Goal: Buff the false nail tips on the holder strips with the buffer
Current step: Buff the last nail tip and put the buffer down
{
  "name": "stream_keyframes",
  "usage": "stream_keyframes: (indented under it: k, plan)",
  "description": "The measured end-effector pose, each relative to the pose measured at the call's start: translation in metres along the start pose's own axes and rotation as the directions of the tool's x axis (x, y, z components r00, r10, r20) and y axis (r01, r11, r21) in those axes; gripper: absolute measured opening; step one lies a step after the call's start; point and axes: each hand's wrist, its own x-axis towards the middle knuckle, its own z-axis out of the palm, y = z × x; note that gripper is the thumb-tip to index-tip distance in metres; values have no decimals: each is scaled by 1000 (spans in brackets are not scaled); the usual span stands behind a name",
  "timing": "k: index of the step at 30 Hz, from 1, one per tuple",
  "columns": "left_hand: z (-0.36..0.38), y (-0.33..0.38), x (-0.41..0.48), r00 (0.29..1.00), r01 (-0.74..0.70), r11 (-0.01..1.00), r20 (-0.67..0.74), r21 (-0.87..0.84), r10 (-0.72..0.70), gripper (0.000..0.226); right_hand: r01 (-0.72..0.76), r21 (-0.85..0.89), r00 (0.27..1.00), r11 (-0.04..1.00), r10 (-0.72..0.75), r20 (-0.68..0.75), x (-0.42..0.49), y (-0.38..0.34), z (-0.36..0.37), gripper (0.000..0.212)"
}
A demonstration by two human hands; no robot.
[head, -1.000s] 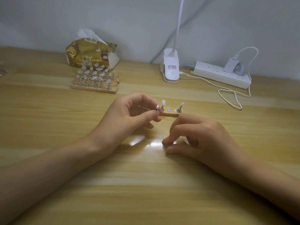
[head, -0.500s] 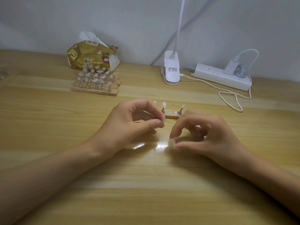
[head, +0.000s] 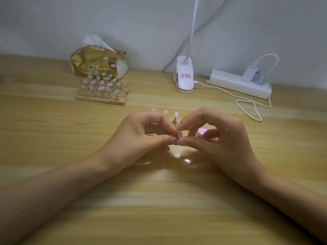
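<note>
While the left hand (head: 141, 137) and right hand (head: 224, 138) pinch one nail tip (head: 179, 134) together, the right also clutches the buffer (head: 203, 132).

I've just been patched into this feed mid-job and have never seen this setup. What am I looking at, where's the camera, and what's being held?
There is no machine here: a person works bare-handed, and the view comes from a camera on their head, looking down at a wooden table. The left hand holds a holder strip, mostly hidden, its pegs topped with nail tips. The right hand has a pink buffer tucked under its curled fingers. Both hands' fingertips meet on one small nail tip. Farther back lie a stack of holder strips, a tissue pack, a clip lamp and a power strip.
</note>
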Motion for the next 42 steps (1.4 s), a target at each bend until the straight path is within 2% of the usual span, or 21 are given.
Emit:
stream_keyframes:
  k: [6, 11, 15, 18, 21, 23, 25, 27, 29, 32, 36, 39, 42]
  plan:
    - [-1, -2, 1, 1000, -12, 999, 5, 40, 12, 19, -37, 5, 999, 999, 37, 9, -1, 3, 4, 17]
    - [1, -3, 1, 1000, -19, 1000, -10, -6, 19, 7, -15, -35, 1000, 999, 15, -9, 1, 2, 0, 16]
    - [2, 1, 7, 999, -43, 997, -6, 58, 44, 14, 22, -51, 998, 998, -19, 55, 7, -3, -15, 25]
    - [-3, 6, 14, 997, -74, 995, -30, 73, 76, 20, -58, -62, 998, 996, 59, 12, 16, 4, -36, 41]
    - [-10, 15, 24, 994, -92, 986, -49, 136, 99, 19, -159, -226, 987, 961, 154, -40, 25, 21, -53, 32]
    - [-10, 18, 34, 982, -162, 913, -34, 374, 188, 15, -248, -298, 967, 922, 256, -11, 28, 32, -52, 29]
    - [-5, 19, 45, 966, -212, 756, 13, 619, 260, 13, -289, -297, 950, 910, 312, 32, 28, 39, -45, 26]
    - [2, 17, 54, 967, -194, 658, 29, 728, 252, 13, -273, -276, 951, 922, 302, 69, 28, 43, -39, 22]
    - [6, 11, 60, 980, -147, 605, 33, 783, 196, 17, -265, -243, 954, 933, 291, 75, 28, 45, -37, 17]
    - [7, 3, 64, 988, -100, 550, 16, 829, 156, 19, -286, -193, 953, 939, 300, 47, 29, 47, -35, 21]
    - [4, -4, 68, 996, -42, 556, -11, 830, 92, 17, -278, -189, 956, 942, 291, 45, 30, 46, -32, 19]
    - [4, -8, 69, 998, -12, 596, -27, 803, 57, 15, -260, -193, 962, 946, 272, 39, 29, 46, -32, 19]
    - [2, -8, 66, 998, -21, 575, -14, 818, 57, 18, -242, -241, 966, 940, 256, 29, 28, 46, -31, 17]
